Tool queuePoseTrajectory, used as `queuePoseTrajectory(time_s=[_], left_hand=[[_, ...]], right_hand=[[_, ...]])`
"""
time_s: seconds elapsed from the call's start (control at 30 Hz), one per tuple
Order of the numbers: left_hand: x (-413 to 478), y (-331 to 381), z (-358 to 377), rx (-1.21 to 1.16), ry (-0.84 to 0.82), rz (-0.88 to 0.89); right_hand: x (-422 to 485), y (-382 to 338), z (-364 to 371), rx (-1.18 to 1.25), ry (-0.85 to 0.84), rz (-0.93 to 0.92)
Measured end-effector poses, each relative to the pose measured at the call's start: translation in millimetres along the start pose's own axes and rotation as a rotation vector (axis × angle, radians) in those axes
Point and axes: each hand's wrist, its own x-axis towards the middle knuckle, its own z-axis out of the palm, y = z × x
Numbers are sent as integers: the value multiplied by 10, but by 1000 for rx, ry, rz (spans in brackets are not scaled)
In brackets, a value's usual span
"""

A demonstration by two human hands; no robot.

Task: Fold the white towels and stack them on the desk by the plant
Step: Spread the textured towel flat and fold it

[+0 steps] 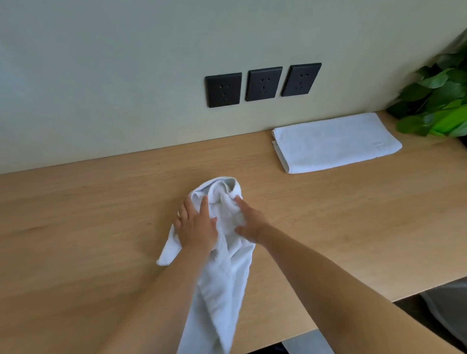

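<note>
One folded towel (334,143) lies beside the plant (447,99). Our left hand (196,226) presses flat on the crumpled towel (223,282), our right hand (250,223) clutches it; folding remains.

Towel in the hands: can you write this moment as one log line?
left grip: presses crumpled towel | right grip: holds same towel | folded towel: on desk by plant | step: crumpled towel not yet folded

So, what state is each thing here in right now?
folded towel: folded flat, lying on the desk beside the plant.
crumpled towel: unfolded, bunched, trailing toward the desk's front edge.
left hand: rests on the crumpled towel, fingers straight.
right hand: grips the crumpled towel.
sockets: three, nothing plugged in.
</note>
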Motion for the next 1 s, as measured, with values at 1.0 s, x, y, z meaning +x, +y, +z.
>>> queuePoseTrajectory(time_s=[1.0], left_hand=[[1045, 2, 128, -186, 11, 467]], right_hand=[[249, 157, -380, -236, 36, -71]])
